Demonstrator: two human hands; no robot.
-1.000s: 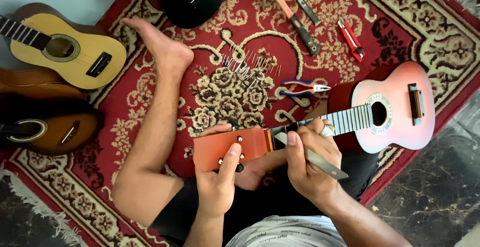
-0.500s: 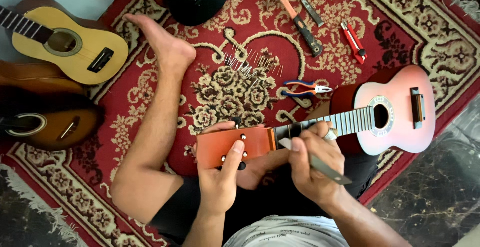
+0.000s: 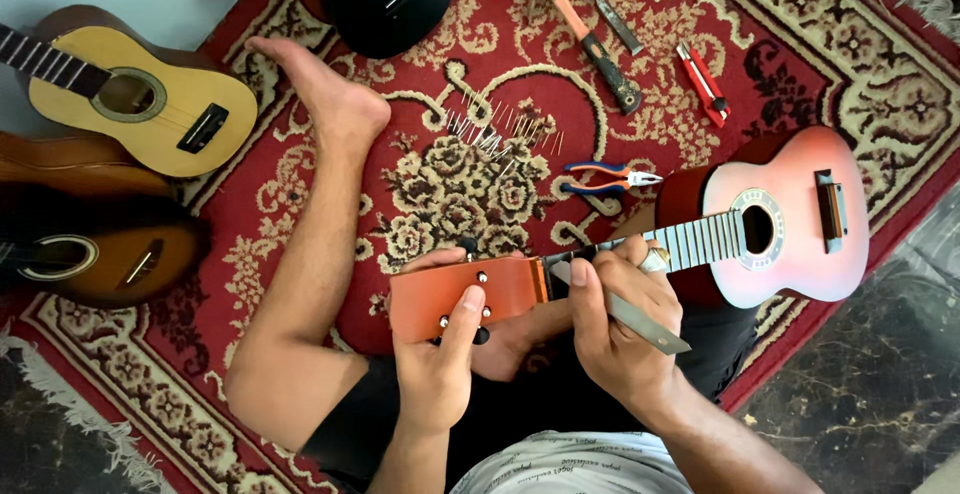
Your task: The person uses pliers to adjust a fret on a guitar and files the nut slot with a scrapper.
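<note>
**Both hands working at the neck of a pink guitar**

The left hand point(image 3: 435, 354) is reaching up from the lap with its fingers curled around the orange-brown wooden headstock point(image 3: 465, 297), thumb lying flat across its smooth front among 4 small dark pegs; the grip is closed on the wood. The right hand point(image 3: 620, 324) is bending at the wrist over the black neck, its fingers wrapped tight around a flat grey metal file point(image 3: 640, 319) whose blade is running slantwise under the palm, one end sticking out near the nut and the other toward the thigh; a ring is showing on 1 finger.

The small pink and red glossy guitar point(image 3: 790, 219) is lying across the person's lap, body out to the right, with a round sound hole and pale frets; the patterned red and cream woven rug point(image 3: 880, 74) is spreading beneath, tufted and fringed. A bare foot point(image 3: 325, 94) is resting on the rug; thin metal fret wires point(image 3: 500, 132) are lying scattered just above blue and orange handled pliers point(image 3: 605, 178). A hammer with a black grip point(image 3: 590, 34) and a red utility knife point(image 3: 703, 81) are lying higher up; a yellow ukulele point(image 3: 140, 104) is sitting far left.
</note>
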